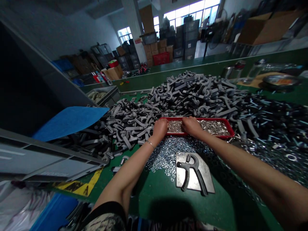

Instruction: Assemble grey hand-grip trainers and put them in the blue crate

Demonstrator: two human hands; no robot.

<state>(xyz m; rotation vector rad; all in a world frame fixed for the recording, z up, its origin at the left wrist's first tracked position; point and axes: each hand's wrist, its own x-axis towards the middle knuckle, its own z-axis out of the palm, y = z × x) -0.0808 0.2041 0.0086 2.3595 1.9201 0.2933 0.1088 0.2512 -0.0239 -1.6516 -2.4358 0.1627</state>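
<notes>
A long red tray (230,130) holds tiny metal pieces (175,126) at its left and silver pins (214,127) at its right. Over the tray's left end, my left hand (160,127) has its fingers curled closed at the small pieces. Near the tray's middle my right hand (192,125) is closed too, fingertips down among the contents. What either hand pinches is hidden. In front of the tray spreads a heap of metal washers (162,158). Nearer to me, a grey hand gripper exerciser (201,181) with a spring lies on a metal plate (192,184).
Grey plastic handles (187,89) are piled behind the tray. Black parts with bolts (271,118) lie at the right. A grey crate (72,160) with a blue sheet (72,123) stands at the left. Jars and a metal bowl (280,81) sit at the far right.
</notes>
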